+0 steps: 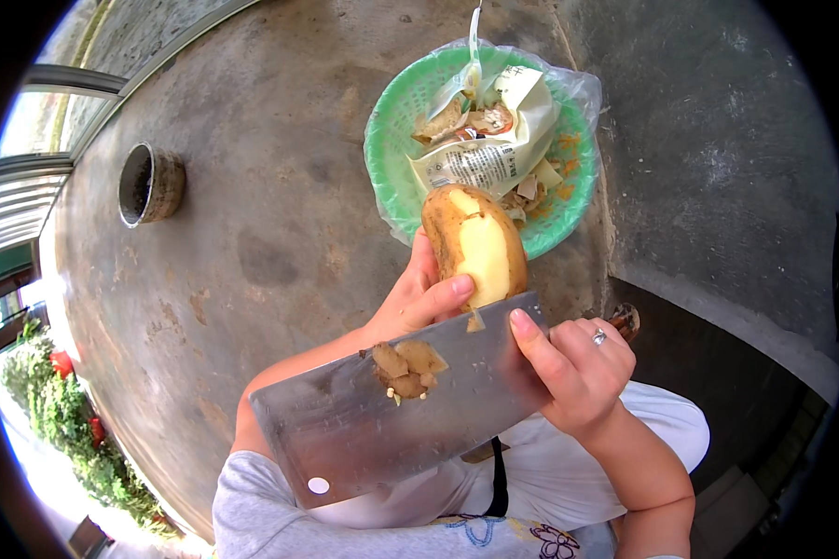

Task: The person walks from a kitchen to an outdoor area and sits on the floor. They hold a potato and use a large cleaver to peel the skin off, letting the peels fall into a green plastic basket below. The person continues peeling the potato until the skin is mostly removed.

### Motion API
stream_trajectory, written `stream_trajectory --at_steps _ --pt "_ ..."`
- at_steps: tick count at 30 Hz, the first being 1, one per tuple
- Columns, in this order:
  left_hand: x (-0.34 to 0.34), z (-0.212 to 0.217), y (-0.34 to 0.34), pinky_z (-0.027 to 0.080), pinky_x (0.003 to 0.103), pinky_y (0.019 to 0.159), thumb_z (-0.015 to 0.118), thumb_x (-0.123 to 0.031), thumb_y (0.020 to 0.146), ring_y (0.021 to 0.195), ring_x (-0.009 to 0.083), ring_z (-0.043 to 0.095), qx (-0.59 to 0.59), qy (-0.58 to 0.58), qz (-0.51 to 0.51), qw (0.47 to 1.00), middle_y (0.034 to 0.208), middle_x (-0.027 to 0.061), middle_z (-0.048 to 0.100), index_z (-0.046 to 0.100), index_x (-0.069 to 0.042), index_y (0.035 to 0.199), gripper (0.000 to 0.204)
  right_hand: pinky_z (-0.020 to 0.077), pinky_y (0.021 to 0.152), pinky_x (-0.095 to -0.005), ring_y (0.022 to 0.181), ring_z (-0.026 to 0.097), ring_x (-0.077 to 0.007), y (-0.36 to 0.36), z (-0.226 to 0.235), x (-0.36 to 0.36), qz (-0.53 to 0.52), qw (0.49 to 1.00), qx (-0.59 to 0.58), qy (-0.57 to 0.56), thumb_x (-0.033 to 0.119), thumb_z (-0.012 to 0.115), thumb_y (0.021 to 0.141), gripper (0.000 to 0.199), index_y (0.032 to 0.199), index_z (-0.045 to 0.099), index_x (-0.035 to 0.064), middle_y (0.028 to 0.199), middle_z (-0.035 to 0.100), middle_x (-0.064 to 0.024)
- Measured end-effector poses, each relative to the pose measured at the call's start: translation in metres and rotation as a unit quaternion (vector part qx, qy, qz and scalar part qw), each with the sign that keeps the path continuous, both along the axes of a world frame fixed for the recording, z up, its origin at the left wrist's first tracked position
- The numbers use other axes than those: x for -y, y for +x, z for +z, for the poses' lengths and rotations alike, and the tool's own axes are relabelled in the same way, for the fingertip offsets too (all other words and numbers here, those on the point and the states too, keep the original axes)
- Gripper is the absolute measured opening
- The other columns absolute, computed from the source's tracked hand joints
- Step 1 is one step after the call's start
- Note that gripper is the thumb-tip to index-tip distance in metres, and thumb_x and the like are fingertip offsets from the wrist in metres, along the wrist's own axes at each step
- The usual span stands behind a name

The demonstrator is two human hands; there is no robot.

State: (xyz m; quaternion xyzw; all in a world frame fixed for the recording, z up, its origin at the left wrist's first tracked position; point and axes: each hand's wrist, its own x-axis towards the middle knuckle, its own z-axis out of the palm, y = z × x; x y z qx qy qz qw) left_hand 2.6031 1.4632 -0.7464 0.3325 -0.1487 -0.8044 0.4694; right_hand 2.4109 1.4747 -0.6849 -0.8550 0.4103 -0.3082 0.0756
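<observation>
A large, partly peeled potato [488,244] is gripped in my left hand [418,296], with the thumb lying over its bare yellow side. Brown skin still covers its left and right sides. My right hand [578,368] holds a broad cleaver [382,447], its fingers around the handle and the thumb on the blade. The blade's upper edge meets the lower end of the potato. Several potato peelings [406,371] stick to the flat of the blade, and a smaller scrap clings near its upper edge.
Beyond the potato stands a green plastic basket [382,154] lined with a clear bag, holding peelings and a printed wrapper [475,168]. A round pot [163,186] stands on the concrete floor [280,121] at left. Plants [65,410] grow outside at far left.
</observation>
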Motion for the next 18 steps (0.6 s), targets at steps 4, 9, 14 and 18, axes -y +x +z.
stream_trajectory --at_steps 4,9,14,18 --pt "-0.003 -0.006 -0.001 0.046 0.049 0.109 0.078 -0.039 0.084 0.138 0.0362 0.047 0.015 -0.013 0.012 1.000 0.149 0.0182 0.041 0.011 -0.014 0.160 0.104 0.0310 0.046 -0.0257 0.049 0.038 -0.0109 0.000 -0.001 0.002 0.001 1.000 -0.008 -0.011 0.006 0.076 0.074 0.042 0.116 0.073 0.0120 0.066 0.037 0.0025" --pt "-0.006 -0.011 0.000 0.046 0.050 0.110 0.077 -0.036 0.086 0.137 0.0383 0.047 -0.017 -0.002 0.007 1.000 0.144 0.0221 0.047 0.015 -0.014 0.159 0.098 0.0315 0.046 -0.0260 0.049 0.039 -0.0113 -0.002 -0.005 0.003 -0.004 1.000 -0.009 -0.027 0.005 0.075 0.075 0.041 0.116 0.073 0.0114 0.065 0.038 0.0024" --pt "-0.010 -0.003 0.000 0.042 0.047 0.113 0.072 -0.025 0.093 0.136 0.0319 0.049 -0.154 0.032 -0.013 0.987 0.149 0.0181 0.044 0.014 -0.011 0.158 0.088 0.0375 0.049 -0.0291 0.052 0.047 -0.0167 -0.008 -0.001 0.006 -0.002 0.999 -0.032 -0.014 0.001 0.074 0.071 0.052 0.122 0.067 0.0062 0.065 0.046 -0.0003" --pt "-0.008 -0.012 0.012 0.043 0.047 0.112 0.072 -0.027 0.092 0.136 0.0321 0.050 -0.220 0.037 -0.062 0.973 0.149 0.0183 0.044 0.017 -0.011 0.157 0.086 0.0366 0.048 -0.0285 0.051 0.045 -0.0158 -0.010 0.002 0.009 -0.006 1.000 -0.028 -0.010 0.002 0.075 0.072 0.050 0.121 0.069 0.0072 0.065 0.044 0.0003"
